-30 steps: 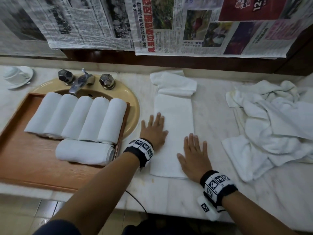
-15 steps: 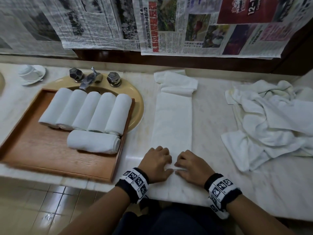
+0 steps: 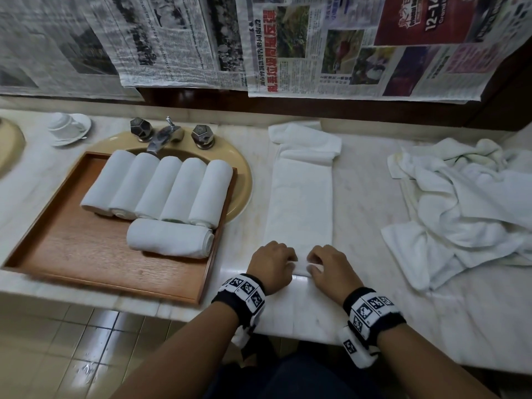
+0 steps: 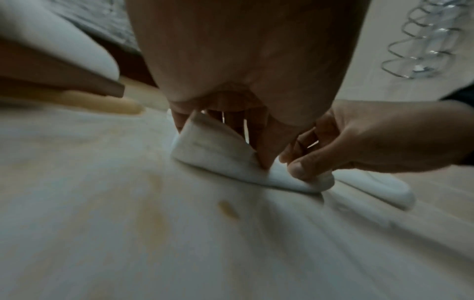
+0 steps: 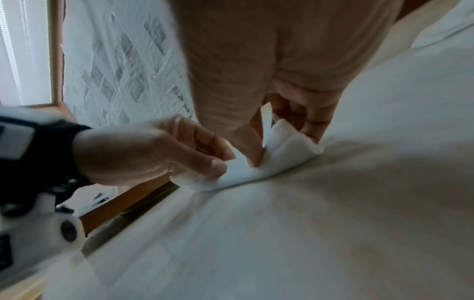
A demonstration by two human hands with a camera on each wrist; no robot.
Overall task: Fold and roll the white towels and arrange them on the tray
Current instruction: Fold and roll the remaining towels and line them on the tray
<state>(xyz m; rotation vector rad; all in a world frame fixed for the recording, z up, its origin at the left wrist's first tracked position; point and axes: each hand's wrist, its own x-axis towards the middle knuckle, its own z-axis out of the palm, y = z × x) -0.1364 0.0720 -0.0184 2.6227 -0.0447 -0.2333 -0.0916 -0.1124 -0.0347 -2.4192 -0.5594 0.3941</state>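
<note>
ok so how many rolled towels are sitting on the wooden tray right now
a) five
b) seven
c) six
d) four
c) The head view shows five rolled towels side by side along the far part of the wooden tray, and one more roll lying crosswise in front of them, six in all.

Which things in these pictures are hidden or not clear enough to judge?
- Head view: the rolled start of the folded towel is covered by the left hand and right hand.
- Head view: the number of towels in the pile is unclear, they are tangled.
- Left wrist view: the tray is blurred and cut by the edge.
</note>
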